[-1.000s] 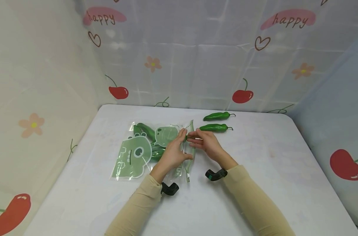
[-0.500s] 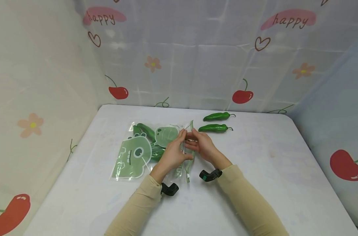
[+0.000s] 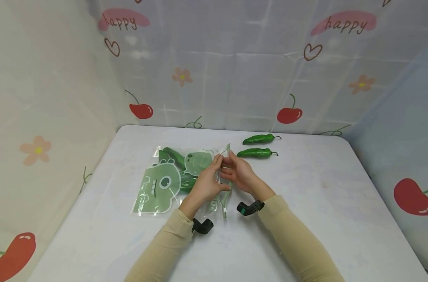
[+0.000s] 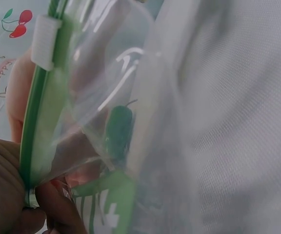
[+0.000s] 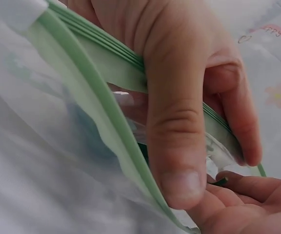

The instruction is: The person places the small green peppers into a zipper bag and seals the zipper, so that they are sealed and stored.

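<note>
A clear zip bag (image 3: 157, 190) with a green cartoon print lies on the table, its mouth with a white slider (image 4: 44, 43) facing right. Green chili peppers (image 3: 188, 182) show inside it. My left hand (image 3: 204, 186) lies over the mouth end; its thumb (image 5: 179, 146) reaches over the green zip edge (image 5: 94, 80) and holds the mouth apart. My right hand (image 3: 240, 172) holds a pepper by its stem end at the mouth; a dark stem (image 5: 221, 182) shows at its fingertips, the body mostly hidden. Another green pepper (image 4: 118, 131) shows through the plastic.
Two loose green peppers lie at the back of the white table: a rear pepper (image 3: 259, 139) and a nearer pepper (image 3: 257, 153), just beyond my right hand. A printed curtain (image 3: 235, 70) stands behind the table and along both sides.
My right hand has shifted left, closer to my left hand and the bag mouth, and the stem end at its fingers has gone from sight in the head view. My left hand has stayed put.
</note>
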### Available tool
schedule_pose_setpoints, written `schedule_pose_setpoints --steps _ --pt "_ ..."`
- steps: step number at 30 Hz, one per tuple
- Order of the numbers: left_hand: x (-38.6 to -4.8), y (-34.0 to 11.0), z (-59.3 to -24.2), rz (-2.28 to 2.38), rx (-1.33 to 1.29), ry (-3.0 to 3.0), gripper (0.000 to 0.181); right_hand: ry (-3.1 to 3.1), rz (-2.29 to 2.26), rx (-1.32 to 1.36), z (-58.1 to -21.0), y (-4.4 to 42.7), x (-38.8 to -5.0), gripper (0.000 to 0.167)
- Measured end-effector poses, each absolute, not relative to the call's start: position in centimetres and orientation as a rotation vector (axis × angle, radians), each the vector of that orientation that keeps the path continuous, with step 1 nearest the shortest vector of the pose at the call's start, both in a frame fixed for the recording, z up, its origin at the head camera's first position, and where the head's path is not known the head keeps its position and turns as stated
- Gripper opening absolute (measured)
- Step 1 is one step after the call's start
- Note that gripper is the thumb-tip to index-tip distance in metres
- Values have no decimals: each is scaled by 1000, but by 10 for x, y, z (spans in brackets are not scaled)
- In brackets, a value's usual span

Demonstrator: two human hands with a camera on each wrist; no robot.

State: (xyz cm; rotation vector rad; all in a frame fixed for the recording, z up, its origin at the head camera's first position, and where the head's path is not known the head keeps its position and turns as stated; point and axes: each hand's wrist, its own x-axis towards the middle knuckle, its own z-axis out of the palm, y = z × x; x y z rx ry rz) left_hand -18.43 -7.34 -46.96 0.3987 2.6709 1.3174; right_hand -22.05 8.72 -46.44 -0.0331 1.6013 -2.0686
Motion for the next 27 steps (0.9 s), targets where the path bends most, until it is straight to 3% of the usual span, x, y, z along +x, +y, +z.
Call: schedule_pose_setpoints --steps 15,22,27 --pt "-185 -73 -470 1314 381 2650 112 1798 -1832 -273 -448 124 -227 58" --pt "-184 -73 -470 1326 373 2638 112 1966 -1733 -335 -442 144 -235 61" --pt "-185 -74 -469 1315 371 2651 112 2098 -1678 -437 -437 162 -244 49"
